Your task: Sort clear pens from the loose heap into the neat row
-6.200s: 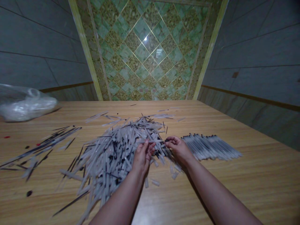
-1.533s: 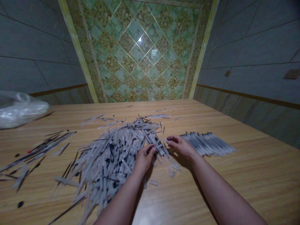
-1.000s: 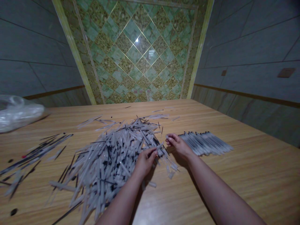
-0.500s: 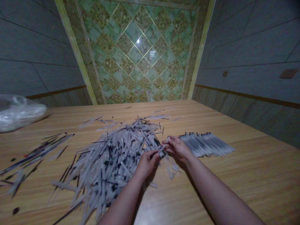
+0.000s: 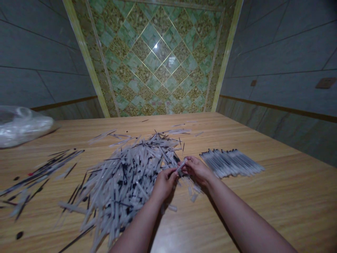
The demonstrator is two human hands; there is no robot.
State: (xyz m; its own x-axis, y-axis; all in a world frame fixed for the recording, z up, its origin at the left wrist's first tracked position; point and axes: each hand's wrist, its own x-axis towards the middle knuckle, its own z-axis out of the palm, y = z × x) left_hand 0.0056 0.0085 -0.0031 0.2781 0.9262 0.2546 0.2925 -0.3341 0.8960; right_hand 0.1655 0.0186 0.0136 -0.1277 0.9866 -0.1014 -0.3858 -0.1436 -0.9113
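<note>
My left hand (image 5: 164, 182) is closed, thumb and fingers pinching the lower end of a short translucent pen barrel (image 5: 181, 164). At its upper end my right hand (image 5: 197, 170) is closed on the same piece, so it slants between the two hands. Small dark bits show under the fingers, too blurred to tell. Beside my left hand spreads a large heap of translucent tubes and dark pen parts (image 5: 131, 175). To the right of my right hand, a neat row of dark-tipped clear pens (image 5: 231, 162) lies side by side.
Loose thin black refills (image 5: 52, 163) and small black pieces lie at the left of the wooden table (image 5: 263, 207). A clear plastic bag (image 5: 25, 128) sits at the far left. Short clear pieces (image 5: 194, 196) lie below my right hand. Walls stand behind and at both sides.
My right hand has come slightly down and closer to my left hand, its fingers shifted on the barrel. My left hand stays nearly in place. The heap and the row look the same.
</note>
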